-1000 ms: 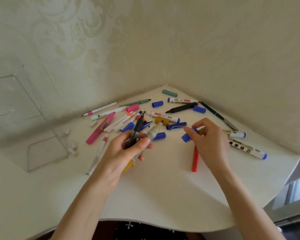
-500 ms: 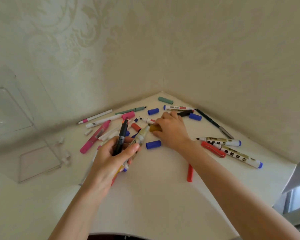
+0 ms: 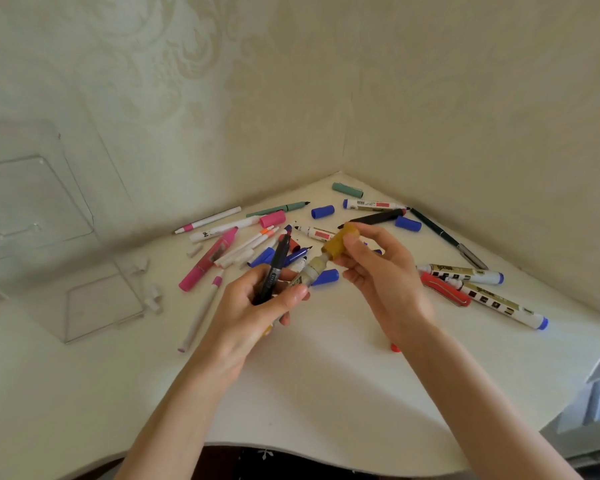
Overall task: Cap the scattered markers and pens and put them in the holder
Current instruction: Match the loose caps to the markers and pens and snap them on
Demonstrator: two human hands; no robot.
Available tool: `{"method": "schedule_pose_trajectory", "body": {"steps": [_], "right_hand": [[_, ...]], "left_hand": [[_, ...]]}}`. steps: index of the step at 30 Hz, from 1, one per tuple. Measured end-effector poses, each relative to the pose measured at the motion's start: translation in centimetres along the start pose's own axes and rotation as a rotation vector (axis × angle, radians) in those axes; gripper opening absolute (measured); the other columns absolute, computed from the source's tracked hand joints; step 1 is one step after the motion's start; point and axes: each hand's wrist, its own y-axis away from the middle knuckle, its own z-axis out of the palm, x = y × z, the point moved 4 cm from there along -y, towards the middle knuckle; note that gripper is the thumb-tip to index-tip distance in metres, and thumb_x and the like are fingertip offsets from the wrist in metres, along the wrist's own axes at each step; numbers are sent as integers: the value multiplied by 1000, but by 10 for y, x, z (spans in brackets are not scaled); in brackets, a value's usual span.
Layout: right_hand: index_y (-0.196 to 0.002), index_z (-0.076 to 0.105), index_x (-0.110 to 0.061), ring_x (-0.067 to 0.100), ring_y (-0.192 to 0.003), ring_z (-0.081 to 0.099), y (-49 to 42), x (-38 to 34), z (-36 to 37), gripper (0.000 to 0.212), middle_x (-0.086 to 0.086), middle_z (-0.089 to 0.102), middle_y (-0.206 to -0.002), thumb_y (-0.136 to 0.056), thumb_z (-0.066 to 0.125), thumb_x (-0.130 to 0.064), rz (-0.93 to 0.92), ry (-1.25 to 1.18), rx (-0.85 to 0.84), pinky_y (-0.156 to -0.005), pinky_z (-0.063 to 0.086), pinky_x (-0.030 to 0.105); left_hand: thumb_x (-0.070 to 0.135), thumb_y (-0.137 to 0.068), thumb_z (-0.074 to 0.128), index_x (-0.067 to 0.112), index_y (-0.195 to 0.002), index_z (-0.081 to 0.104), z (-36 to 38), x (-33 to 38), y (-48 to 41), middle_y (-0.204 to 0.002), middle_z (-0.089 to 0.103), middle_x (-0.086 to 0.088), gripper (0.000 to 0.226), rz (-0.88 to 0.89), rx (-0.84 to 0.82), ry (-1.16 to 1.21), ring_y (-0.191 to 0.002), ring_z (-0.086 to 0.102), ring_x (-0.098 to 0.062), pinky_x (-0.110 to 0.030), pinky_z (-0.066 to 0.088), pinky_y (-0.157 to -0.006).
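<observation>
I hold my left hand (image 3: 257, 303) tilted up so the yellow marker (image 3: 309, 273) points its open end at my right hand (image 3: 378, 271), ready for capping. My left fingers are closed around that marker and a black pen (image 3: 274, 268) together. My right thumb and fingertips pinch the yellow cap (image 3: 340, 242), which meets the marker's tip. The clear holder (image 3: 94, 306) stands empty at far left; other pens lie scattered on the table (image 3: 326, 393).
</observation>
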Motion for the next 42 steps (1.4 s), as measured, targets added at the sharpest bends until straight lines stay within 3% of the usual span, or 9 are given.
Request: {"method": "schedule_pose_trajectory", "body": {"steps": [7,14,20,24,27,31,35,40,42], "right_hand": [[-94,61,-12,6,-70,63,21,9,10,8,-5,71,-73,-86,61,-13,-159,90,-39,-65,47,19],[-86,62,-11,11,-69,62,43,12,7,6,5,68,-76,-81,65,-12,-282,-40,-29,-64,48,17],[-87,58,-7,21,-69,58,41,17,9,23,5,67,-69,-74,62,-25,-193,-90,61,-72,48,30],[-97,58,-8,12,-68,61,37,19,9,17,0,68,-68,-85,59,-20,-131,64,15,-73,47,27],[-101,59,-12,11,-71,61,29,17,2,14,-1,67,-71,-90,56,-20,-69,86,12,-73,45,27],[-92,61,-20,1,-64,61,24,12,-13,6,-6,67,-71,-89,58,-25,-84,361,149,-60,42,15],[-85,54,-33,6,-76,62,27,18,-11,6,-7,65,-81,-87,59,-35,-80,690,130,-57,44,14],[-98,60,-10,8,-63,61,30,16,-12,19,-2,69,-70,-85,63,-22,27,137,136,-61,45,22],[-101,57,-7,13,-67,65,32,15,-11,20,3,72,-73,-85,62,-18,45,-20,94,-66,50,28]], "left_hand": [[25,-63,69,10,-81,63,6,-1,10,-68,70,-4,24,6,-4,104,-44,47,-11,-19,31,-37],[22,-62,67,9,-78,62,22,-15,26,-66,65,-8,21,-299,-141,430,-37,42,-7,-14,30,-31],[27,-71,70,9,-80,62,24,5,32,-66,69,-6,22,39,14,34,-39,45,-12,-19,33,-35],[35,-73,64,10,-86,59,25,1,30,-70,70,-5,29,-18,-27,24,-43,50,-14,-23,34,-37],[35,-86,51,13,-99,62,22,3,21,-86,74,-7,28,-100,-142,108,-64,68,-19,-24,50,-48],[27,-91,48,17,-100,63,-2,1,15,-94,74,2,20,-34,40,43,-86,71,-14,-29,58,-71],[17,-91,53,7,-92,63,-14,-4,18,-77,69,-6,14,-34,99,15,-51,60,-12,-16,43,-41],[55,-58,68,26,-84,66,-4,0,27,-72,69,9,39,32,46,-309,-65,61,0,-13,47,-59],[51,-56,70,24,-86,67,-1,3,26,-70,72,14,40,7,17,-280,-65,63,2,-15,46,-62]]}}
